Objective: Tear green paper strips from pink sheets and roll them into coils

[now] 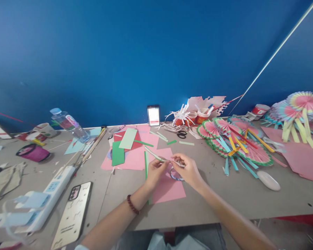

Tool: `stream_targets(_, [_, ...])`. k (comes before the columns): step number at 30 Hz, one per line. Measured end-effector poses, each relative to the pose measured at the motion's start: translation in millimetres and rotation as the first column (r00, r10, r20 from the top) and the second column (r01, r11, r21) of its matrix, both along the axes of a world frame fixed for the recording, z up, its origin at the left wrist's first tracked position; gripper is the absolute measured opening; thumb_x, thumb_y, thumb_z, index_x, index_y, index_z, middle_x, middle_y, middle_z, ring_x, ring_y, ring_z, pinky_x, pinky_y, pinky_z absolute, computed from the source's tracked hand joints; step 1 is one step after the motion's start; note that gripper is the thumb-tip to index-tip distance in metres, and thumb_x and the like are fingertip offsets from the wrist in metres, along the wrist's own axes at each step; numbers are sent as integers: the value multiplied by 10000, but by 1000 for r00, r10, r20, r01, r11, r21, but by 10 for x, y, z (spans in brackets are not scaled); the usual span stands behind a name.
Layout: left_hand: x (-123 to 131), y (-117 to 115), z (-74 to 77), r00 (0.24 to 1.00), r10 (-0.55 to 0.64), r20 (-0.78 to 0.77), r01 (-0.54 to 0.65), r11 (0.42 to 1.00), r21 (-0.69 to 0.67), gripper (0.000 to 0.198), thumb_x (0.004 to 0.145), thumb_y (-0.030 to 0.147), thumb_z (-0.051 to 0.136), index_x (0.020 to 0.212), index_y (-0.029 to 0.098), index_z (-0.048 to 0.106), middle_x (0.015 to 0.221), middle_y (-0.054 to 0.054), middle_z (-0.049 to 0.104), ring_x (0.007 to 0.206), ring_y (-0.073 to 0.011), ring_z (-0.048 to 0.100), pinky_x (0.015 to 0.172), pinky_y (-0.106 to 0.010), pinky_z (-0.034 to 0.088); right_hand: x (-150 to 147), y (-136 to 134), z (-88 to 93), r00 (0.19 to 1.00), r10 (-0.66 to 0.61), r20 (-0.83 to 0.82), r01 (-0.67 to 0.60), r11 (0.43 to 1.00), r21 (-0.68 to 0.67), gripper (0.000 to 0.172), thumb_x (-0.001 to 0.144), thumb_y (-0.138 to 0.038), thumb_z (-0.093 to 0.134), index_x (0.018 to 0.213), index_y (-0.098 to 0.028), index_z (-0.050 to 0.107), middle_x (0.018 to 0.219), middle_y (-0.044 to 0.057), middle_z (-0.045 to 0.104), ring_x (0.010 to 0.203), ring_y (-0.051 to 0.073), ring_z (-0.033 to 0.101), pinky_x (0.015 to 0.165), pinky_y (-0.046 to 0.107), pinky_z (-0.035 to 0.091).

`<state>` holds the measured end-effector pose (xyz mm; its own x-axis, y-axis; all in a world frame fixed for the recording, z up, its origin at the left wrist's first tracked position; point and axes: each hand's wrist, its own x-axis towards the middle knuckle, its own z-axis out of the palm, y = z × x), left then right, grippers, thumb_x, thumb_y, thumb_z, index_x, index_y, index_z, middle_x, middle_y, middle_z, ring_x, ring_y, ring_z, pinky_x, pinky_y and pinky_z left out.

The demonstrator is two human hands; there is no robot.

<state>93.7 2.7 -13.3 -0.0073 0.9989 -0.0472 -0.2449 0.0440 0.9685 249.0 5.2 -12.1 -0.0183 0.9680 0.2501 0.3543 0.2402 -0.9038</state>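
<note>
Between my two hands runs a thin pale green paper strip [151, 153], its free end pointing up and to the left. My left hand [158, 171] pinches it between thumb and fingers. With its fingertips bent together, my right hand [187, 170] grips the strip's other part close beside the left. Under the right hand lies a ring-shaped roll of tape [175, 175], partly covered by the fingers. Both hands are just above a pink paper sheet [169, 192]. A green paper strip [146, 165] lies at that sheet's left edge.
Green cards [118, 153] and a red sheet lie on pink paper behind the hands. Black-handled scissors [182, 134] are farther back. Pleated paper fans [240, 142] and a white mouse [268, 180] are at right. A phone [72, 215], power strip [52, 194] and bottle [70, 125] are at left.
</note>
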Motion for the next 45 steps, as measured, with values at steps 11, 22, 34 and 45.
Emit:
stream_targets(11, [20,46,-96,1000,-2,-1,2,1000,0,335,628,500,896,682,197,762,723,-49,733,699,-188,649,701,-317,512,-7,-3,34,999,19,28,-19,1000,-10,191,804,-385,630,757,-206,676,636,-10,600,527,125,464,549,257,396])
stream_targets(22, [2,44,-79,999,25,-40,-24,1000,18,307,657,454,880,669,177,750,680,-39,689,643,-173,586,610,-299,464,8,8,-21,999,26,27,-25,999,-37,152,804,-339,616,775,-204,681,660,-10,611,527,118,463,537,248,381])
stream_targets(34, [-1,83,-169,1000,12,-9,-11,998,62,342,650,457,882,687,178,686,780,-23,638,715,-144,568,637,-260,449,-5,7,-7,996,49,71,-51,998,26,124,810,-295,587,765,-205,660,670,-5,654,562,127,526,601,250,448])
stream_targets(45, [1,64,-176,994,-47,98,56,995,-88,410,618,499,909,748,161,716,602,20,594,567,-107,515,587,-254,424,-12,-43,-34,971,29,237,-63,988,138,176,919,-318,518,859,-218,650,833,46,740,720,179,668,666,269,518])
